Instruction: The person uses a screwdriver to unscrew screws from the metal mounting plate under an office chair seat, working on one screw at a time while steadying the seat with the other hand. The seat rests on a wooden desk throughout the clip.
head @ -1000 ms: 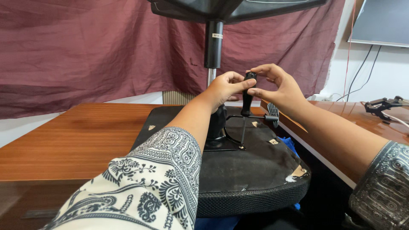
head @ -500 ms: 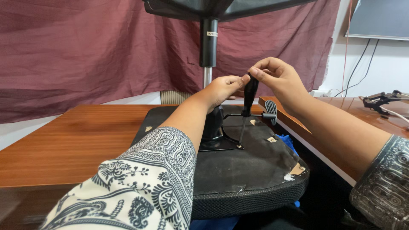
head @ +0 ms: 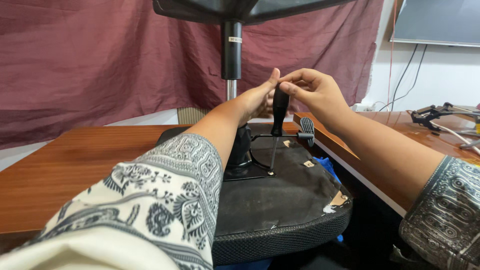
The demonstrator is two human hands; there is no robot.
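Black handle, thin metal shaft: a screwdriver (head: 276,125) stands nearly upright at centre frame, tip down on the metal mounting plate (head: 250,170) under an upturned office chair seat (head: 285,200). Handle is dark, slightly bulged, glossy; shaft is slim and silvery, tilted a little left toward its tip, which meets the plate near a screw hole at its right corner.

Right hand (head: 315,92), upper centre-right, pinches the top of the handle with thumb and forefingers closed on it. Left hand (head: 255,100), just left of it, lies against the handle's upper part, palm side to it, fingers extended upward; whether it actually grips is unclear, much of it hidden behind the handle. The hands touch or nearly touch at the handle top.

Seat lies bottom-up across a brown wooden table (head: 75,170), lower centre of frame; underside is black fabric with small tan torn patches, mesh edge along the bottom rim. A black gas-lift column (head: 231,50) with a chrome section rises from the plate to the chair base at top of frame. A black lever (head: 300,132) sticks out right of the shaft.

Both sleeves patterned, white and dark. Maroon curtain (head: 100,60) fills the upper left; white wall and cables at upper right.
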